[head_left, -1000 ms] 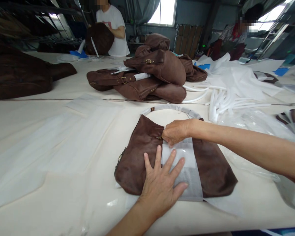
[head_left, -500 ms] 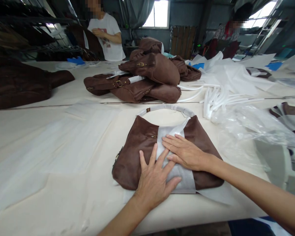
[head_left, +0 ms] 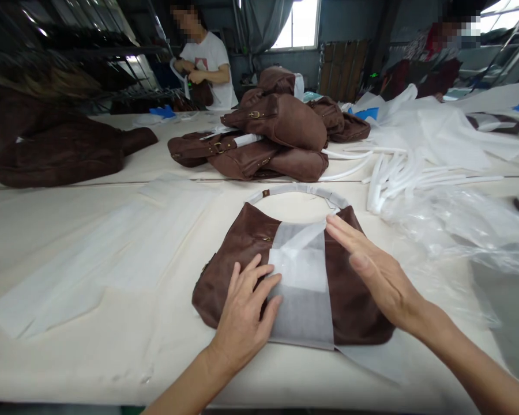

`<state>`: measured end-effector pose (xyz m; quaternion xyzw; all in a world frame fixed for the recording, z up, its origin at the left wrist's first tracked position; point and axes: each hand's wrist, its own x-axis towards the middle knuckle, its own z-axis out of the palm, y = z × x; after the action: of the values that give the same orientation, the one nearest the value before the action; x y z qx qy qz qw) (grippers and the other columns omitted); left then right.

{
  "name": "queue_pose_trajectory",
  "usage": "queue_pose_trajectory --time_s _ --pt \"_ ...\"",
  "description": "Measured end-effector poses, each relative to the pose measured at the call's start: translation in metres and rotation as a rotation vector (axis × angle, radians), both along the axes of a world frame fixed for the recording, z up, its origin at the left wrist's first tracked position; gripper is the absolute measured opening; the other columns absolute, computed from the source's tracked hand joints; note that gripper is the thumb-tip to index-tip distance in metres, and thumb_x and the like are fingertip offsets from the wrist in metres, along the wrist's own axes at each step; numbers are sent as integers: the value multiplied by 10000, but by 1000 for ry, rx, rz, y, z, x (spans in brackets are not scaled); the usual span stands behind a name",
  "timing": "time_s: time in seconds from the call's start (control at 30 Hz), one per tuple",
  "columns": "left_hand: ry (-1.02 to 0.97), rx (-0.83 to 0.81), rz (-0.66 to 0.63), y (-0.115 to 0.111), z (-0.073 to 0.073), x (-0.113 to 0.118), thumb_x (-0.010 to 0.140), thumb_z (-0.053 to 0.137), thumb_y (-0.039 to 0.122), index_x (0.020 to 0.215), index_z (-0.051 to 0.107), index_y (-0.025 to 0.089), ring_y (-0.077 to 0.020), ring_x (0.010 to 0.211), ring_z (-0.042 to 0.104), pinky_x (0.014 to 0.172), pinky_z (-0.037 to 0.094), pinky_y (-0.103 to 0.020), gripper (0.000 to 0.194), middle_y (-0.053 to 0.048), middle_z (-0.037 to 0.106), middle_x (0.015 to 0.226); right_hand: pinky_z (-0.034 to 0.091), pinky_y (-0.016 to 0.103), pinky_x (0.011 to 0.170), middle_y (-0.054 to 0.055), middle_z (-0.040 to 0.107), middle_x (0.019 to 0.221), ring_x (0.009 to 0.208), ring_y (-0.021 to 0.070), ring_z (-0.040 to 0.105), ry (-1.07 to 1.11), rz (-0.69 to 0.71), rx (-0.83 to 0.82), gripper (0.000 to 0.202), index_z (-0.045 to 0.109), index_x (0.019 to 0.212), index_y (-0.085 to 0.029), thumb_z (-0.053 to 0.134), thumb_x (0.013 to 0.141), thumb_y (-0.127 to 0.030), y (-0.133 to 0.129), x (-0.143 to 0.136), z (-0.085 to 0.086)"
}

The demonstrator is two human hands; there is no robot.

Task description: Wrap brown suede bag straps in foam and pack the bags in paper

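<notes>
A dark brown handbag (head_left: 233,253) lies flat on the pale table in front of me, its handle (head_left: 300,189) wrapped in white and arching away from me. Round its middle runs a band of translucent white tissue paper (head_left: 303,314), with a whiter rectangular piece (head_left: 305,271) lying on it. My left hand (head_left: 248,300) is open over the bag's left half, fingers spread and tips at the band's left edge. My right hand (head_left: 376,271) holds nothing; its fingers are stretched out over the bag's right side, the fingertips close to the band's upper right corner.
Beyond the bag sits a pile of brown handbags (head_left: 281,129), with more brown bags (head_left: 64,144) at left. Tissue sheets (head_left: 112,242) lie left. White tubes (head_left: 384,173) and clear plastic bags (head_left: 454,230) lie right. A person in a white shirt (head_left: 214,63) stands behind the table.
My hands, both pressed on the band before, have moved apart. The left went slightly left; the right rose and shifted right, uncovering the white rectangle. The camera view turned slightly left.
</notes>
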<state>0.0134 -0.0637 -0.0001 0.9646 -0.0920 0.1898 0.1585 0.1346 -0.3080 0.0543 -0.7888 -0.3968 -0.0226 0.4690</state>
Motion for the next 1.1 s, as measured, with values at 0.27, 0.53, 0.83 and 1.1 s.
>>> queue_pose_trajectory --time_s 0.27,0.53,0.83,1.1 --pt "151 367 -15 11 0 14 978 457 473 1545 236 255 -306 1477 225 1191 45 -616 646 -63 382 1555 260 573 1176 183 327 1562 1455 321 289 -500 -77 -471 698 286 1525 -79 488 970 -452 2 -22 -67" --pt "164 370 -2 12 -7 11 966 475 469 1539 269 219 -320 1476 218 1192 4 -587 658 -81 352 1567 274 544 1165 177 317 1570 1463 318 265 -535 -70 -598 670 340 1493 -59 492 964 -441 -2 -24 -78" --pt "134 319 -23 14 -11 11 939 520 452 1486 389 206 -317 1467 239 1203 -24 -550 614 -68 399 1545 290 631 1106 150 226 1610 1434 380 308 -458 -26 -624 653 365 1507 -284 575 914 -457 -3 -24 -77" --pt "79 292 -27 14 -4 12 944 515 453 1499 366 214 -311 1431 329 1205 60 -561 622 -75 430 1525 331 638 1092 155 227 1609 1444 373 291 -453 -36 -653 654 366 1505 -291 590 912 -449 -1 -22 -77"
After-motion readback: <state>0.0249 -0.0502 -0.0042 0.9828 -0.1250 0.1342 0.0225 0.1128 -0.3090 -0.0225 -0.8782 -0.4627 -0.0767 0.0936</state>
